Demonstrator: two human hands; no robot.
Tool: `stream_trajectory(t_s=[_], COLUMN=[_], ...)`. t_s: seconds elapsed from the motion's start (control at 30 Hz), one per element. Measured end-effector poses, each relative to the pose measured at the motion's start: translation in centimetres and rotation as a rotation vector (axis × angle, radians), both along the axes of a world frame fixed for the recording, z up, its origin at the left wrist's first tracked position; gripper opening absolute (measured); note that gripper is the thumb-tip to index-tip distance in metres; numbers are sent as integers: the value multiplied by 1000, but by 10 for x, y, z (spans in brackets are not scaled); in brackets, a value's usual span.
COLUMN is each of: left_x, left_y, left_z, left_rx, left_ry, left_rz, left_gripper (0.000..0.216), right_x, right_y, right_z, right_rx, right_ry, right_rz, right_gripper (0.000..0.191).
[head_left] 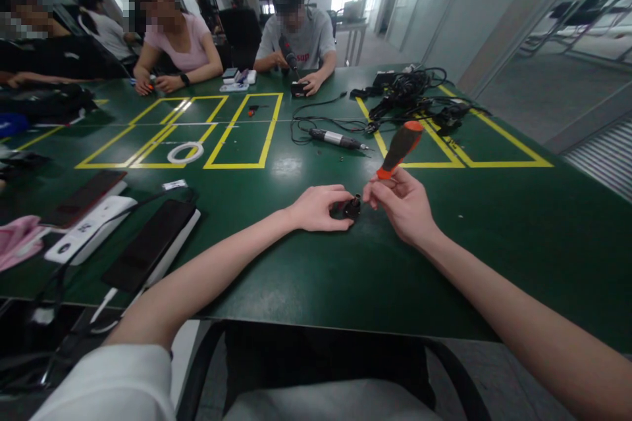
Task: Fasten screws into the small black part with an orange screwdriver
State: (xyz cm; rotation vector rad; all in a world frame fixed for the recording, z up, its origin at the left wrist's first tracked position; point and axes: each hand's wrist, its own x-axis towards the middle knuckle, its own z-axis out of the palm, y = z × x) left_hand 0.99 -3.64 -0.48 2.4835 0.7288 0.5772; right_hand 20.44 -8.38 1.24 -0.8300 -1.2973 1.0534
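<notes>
Head view: my left hand (318, 208) rests on the green table (296, 283), thumb and forefinger pinched around a small black part (352, 208) low against it. My right hand (405, 206), just beside, is curled closed on an orange-and-black screwdriver (402, 147), handle angled up, shaft hidden. Beyond: a corded pen-shaped power tool (336, 139), near tangled black cables (407, 93).

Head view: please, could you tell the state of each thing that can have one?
Left hand: curled around small black part
Right hand: holding screwdriver
Screwdriver: tilted, handle up
White ring: lying flat
Gray-and-black tool: lying on its side
Black cables: tangled heap
Nearer black phone: screen dark
Co-worker's drill: held, tip downward
</notes>
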Motion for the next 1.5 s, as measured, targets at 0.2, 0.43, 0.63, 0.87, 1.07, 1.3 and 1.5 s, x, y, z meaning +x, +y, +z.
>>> stream_trajectory(t_s=[0.2,0.43,0.63,0.87,1.07,1.3,1.5], left_x=[-2,-1,-1,2,4,7,7], left_y=[-8,-8,-10,-12,-13,-14,-14], left_z=[2,2,2,5,8,10,9], left_rx=[182,239,293,305,296,283,277], left_ry=[145,226,282,340,382,418,405], left_rz=[47,73,95,107,98,101,106], left_gripper=[29,43,44,43,42,39,38], right_x=[1,1,-1,0,-1,-1,-3], right_y=[0,0,1,-4,-5,-5,-9], right_z=[5,3,4,5,8,8,13], right_rx=[34,58,52,85,96,74,28], right_ry=[-67,-12,-74,-79,-173,-101,-110], right_rz=[-26,41,-5,42,-74,43,-48], right_gripper=[38,34,41,36,35,38,34])
